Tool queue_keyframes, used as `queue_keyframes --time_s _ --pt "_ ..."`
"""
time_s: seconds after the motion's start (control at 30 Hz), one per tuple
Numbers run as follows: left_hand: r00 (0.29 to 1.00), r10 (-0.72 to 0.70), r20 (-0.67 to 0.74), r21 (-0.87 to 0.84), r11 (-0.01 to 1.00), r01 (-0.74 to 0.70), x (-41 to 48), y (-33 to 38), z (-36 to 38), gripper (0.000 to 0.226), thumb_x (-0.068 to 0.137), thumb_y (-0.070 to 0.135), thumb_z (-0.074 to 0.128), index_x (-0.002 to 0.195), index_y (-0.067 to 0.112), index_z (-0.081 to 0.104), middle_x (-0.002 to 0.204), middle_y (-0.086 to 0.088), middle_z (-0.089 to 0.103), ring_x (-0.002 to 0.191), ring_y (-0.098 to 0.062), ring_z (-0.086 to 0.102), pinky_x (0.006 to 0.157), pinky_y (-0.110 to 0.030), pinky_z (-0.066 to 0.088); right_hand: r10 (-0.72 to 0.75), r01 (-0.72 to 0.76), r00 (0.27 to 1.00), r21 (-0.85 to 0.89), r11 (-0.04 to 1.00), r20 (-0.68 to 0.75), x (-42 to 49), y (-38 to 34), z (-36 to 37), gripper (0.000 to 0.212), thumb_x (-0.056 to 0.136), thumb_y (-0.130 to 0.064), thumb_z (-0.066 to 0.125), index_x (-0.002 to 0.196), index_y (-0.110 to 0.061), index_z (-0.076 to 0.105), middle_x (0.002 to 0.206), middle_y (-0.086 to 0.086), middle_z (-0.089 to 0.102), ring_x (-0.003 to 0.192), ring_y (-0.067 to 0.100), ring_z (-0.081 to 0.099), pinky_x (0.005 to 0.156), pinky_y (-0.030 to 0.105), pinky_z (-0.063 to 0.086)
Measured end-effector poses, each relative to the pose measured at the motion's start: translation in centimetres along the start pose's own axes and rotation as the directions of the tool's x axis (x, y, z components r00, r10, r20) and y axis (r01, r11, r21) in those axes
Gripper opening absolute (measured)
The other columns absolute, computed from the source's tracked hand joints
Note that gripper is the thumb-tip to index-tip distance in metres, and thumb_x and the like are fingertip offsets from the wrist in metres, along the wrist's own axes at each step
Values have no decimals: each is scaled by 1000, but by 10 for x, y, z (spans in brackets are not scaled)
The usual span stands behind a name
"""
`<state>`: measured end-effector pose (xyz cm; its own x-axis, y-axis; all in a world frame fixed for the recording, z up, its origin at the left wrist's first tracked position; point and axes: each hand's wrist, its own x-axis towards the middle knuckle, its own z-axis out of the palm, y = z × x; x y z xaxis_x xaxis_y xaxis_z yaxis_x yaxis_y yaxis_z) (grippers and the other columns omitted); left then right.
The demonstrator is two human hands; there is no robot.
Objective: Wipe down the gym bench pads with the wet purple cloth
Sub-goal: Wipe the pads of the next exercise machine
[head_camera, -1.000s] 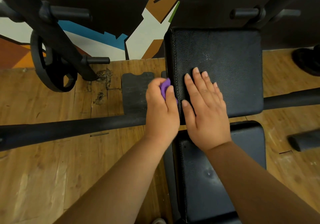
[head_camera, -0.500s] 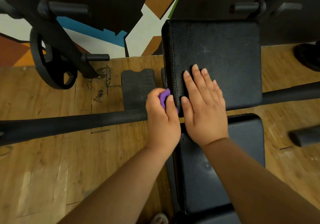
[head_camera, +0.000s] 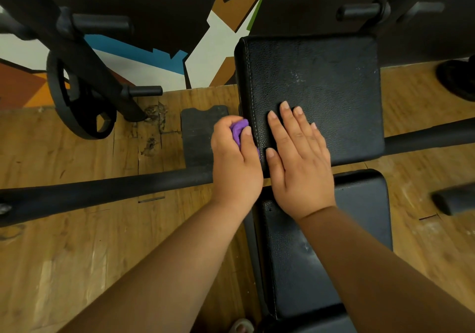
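Wiping the stitched left side of the upper bench pad [head_camera: 321, 80] with the wet purple cloth [head_camera: 237, 130], bunched in the curled fingers [head_camera: 223, 128] of the left hand [head_camera: 235, 157]; right hand [head_camera: 300, 160] flat on top, fingers straight. Likely soft, light, limp when wet: best gripped balled.

This is a gym. A black stitched bench pad [head_camera: 321, 83] stands over a worn wooden floor [head_camera: 77, 255], near a dark steel rack [head_camera: 84, 57] with pegs and a black weight plate [head_camera: 74, 116]. A geometric mural [head_camera: 144, 57] covers the wall.
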<state>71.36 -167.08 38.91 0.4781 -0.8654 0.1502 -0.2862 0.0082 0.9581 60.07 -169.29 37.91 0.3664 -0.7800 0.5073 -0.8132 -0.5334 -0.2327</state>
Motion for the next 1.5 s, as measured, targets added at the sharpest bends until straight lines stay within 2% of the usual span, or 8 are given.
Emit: queue_keyframes --time_s 0.1,0.27,0.43,0.7,1.03,1.23,1.4,1.5 --pt "1000 -27 -13 -12 1000 27 -12 -5 4 14 101 19 41 115 21 44 117 -5 50 98 2 50 83 -4 37 2 -2 1000 19 1000 -8 -1 0 0 50 100 -29 35 148 -16 35 156 5 29 146 15 16 121 32 10" --pt "995 -64 73 28 998 62 -38 -16 -4 24 99 32 38 122 26 42 118 -5 54 104 -19 56 90 -31 49 3 -2 1000 52 999 -24 -1 2 0 50 99 -29 37 147 -15 38 155 5 31 146 14 18 121 33 11" --pt "978 -167 122 -36 984 173 -46 -4 -16 19 101 26 44 118 34 44 106 13 56 89 6 55 73 -6 42 -1 2 1000 88 996 -18 -2 4 -2 49 99 -30 41 145 -15 41 155 6 33 146 19 21 121 34 13" --pt "991 -114 72 91 990 108 -70 -4 -15 28 96 32 52 122 40 45 124 6 52 109 1 50 97 -18 41 19 -26 996 85 996 91 -31 5 -15 53 98 -32 42 148 -18 35 158 5 25 148 18 12 121 33 3" --pt "987 -54 150 123 992 36 -107 -23 -24 27 95 20 58 122 24 57 122 -3 53 102 22 42 85 4 29 180 -168 973 -94 981 141 -100 3 -14 55 100 -40 34 151 -20 28 160 5 15 148 21 7 119 41 6" --pt "975 182 129 141 970 -199 -94 -17 -22 31 91 13 60 122 10 61 114 1 45 98 2 47 92 1 29 169 -155 978 -118 981 123 -100 4 -13 53 99 -39 37 149 -20 35 159 9 22 147 27 18 118 42 11" --pt "956 234 176 211 940 -269 -87 -15 -10 37 89 26 53 122 12 63 113 -9 52 104 -27 56 94 -39 48 174 -164 972 -74 984 159 -99 6 -16 54 100 -43 34 149 -23 33 159 4 17 148 22 15 118 38 8" --pt "954 213 209 211 943 -257 -97 -12 -12 51 87 26 48 135 11 53 124 -11 52 114 -25 50 100 -37 42 199 -216 961 71 974 193 -99 8 -25 55 99 -44 33 150 -23 31 159 1 16 147 15 10 120 35 7"
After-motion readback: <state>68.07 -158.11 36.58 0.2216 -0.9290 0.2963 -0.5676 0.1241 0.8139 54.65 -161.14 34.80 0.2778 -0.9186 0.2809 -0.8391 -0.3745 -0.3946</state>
